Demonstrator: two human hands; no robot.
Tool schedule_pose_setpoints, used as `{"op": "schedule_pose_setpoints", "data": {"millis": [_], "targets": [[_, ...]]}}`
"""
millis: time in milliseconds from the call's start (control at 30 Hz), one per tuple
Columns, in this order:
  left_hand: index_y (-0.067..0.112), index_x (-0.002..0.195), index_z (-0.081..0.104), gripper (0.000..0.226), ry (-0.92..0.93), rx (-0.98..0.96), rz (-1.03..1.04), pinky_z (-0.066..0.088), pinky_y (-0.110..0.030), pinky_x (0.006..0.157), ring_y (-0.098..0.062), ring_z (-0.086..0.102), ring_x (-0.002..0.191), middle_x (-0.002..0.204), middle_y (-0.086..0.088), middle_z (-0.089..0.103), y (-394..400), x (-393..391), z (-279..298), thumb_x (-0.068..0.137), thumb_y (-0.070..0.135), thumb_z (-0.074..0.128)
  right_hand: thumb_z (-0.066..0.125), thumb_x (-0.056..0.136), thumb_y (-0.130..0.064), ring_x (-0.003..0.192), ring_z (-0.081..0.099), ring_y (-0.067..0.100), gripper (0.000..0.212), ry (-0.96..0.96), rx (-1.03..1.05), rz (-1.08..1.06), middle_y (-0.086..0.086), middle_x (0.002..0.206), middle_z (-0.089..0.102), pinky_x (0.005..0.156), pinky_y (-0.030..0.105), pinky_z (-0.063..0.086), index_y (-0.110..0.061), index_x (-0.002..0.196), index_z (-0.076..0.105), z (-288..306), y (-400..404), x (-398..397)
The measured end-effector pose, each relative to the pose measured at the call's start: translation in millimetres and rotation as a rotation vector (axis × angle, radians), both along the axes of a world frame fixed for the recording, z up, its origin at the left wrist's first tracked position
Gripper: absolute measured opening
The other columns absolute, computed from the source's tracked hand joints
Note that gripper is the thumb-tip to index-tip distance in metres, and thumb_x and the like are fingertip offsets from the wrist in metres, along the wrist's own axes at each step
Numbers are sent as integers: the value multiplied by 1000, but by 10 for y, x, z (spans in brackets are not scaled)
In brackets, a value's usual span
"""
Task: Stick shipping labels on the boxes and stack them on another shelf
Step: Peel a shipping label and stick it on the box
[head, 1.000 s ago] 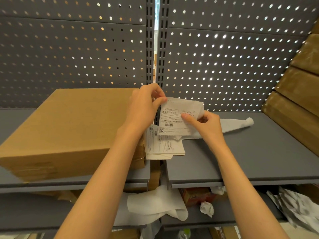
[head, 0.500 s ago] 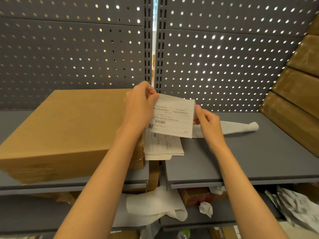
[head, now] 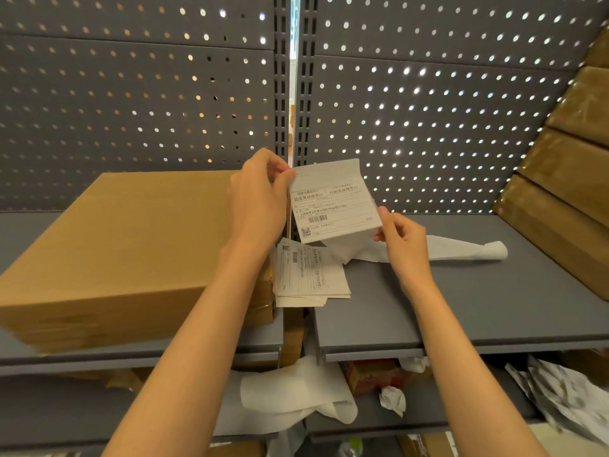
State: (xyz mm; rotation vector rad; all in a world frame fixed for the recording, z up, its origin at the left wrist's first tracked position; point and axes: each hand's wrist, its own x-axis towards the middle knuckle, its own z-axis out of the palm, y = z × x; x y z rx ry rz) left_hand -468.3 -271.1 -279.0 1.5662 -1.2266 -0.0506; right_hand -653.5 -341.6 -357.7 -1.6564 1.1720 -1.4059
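A white shipping label (head: 333, 202) with a barcode and QR code is held up in the air between both hands. My left hand (head: 258, 199) pinches its upper left corner; my right hand (head: 400, 237) pinches its lower right corner. Below it a small pile of more labels (head: 309, 278) lies on the grey shelf, against the right side of a large flat cardboard box (head: 131, 249) on the left shelf. A peeled strip of white backing paper (head: 461, 249) trails to the right behind my right hand.
Brown cardboard boxes (head: 566, 192) are stacked at the right end of the right shelf (head: 478, 308). Perforated grey panels form the back wall. The lower shelf holds loose white backing paper (head: 296, 394), crumpled paper (head: 392, 399) and a reddish packet (head: 372, 374).
The label has been lifted higher and pulled flat between the hands. My right hand has slid from the label's front to its lower right corner, and the backing strip has dropped behind.
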Motion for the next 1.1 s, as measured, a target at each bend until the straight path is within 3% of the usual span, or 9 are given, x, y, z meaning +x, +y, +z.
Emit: {"op": "schedule_pose_setpoints", "data": {"millis": [167,367,600,833,933,1100], "targets": [[13,91,61,8,14,-49,31,36,-9,60,-7,52,81,84,10,56,3,-2,17,91,19,56,48,97,-29,66,47,14,46,7,5,-17,4,63,53,66,29,37,8,72,57,-24,5,-23],[16,87,57,5,49,-84,60,37,-8,59,-6,53,80,86,10,58,29,-8,42,92,19,56,48,97,-30,62,44,11,42,14,17,-33,-1,60,50,62,24,36,-13,60,51,-56,9,-45],[16,88,56,4,78,-120,80,36,-6,61,-7,53,80,87,9,58,25,8,39,91,17,56,49,97,-29,53,46,-3,40,2,15,-97,-4,59,51,55,10,35,-17,59,52,-91,-32,-75],[14,87,57,5,94,-174,96,38,-6,61,1,50,67,74,17,53,22,16,44,92,16,55,49,97,-27,48,43,-6,42,1,-2,-180,-3,57,49,50,7,33,-16,57,50,-127,-55,-99],[15,87,56,5,101,-202,95,42,-13,65,-5,54,71,74,17,53,23,20,44,91,15,55,49,97,-27,50,43,0,41,-16,14,-213,-3,57,48,50,7,32,-15,58,50,-136,-61,-115],[17,86,53,6,131,-251,86,52,-41,75,-21,63,80,77,13,55,13,32,27,92,17,53,48,97,-28,56,41,6,40,-40,29,-250,-2,58,48,50,8,32,-9,62,52,-138,-58,-129]]}}
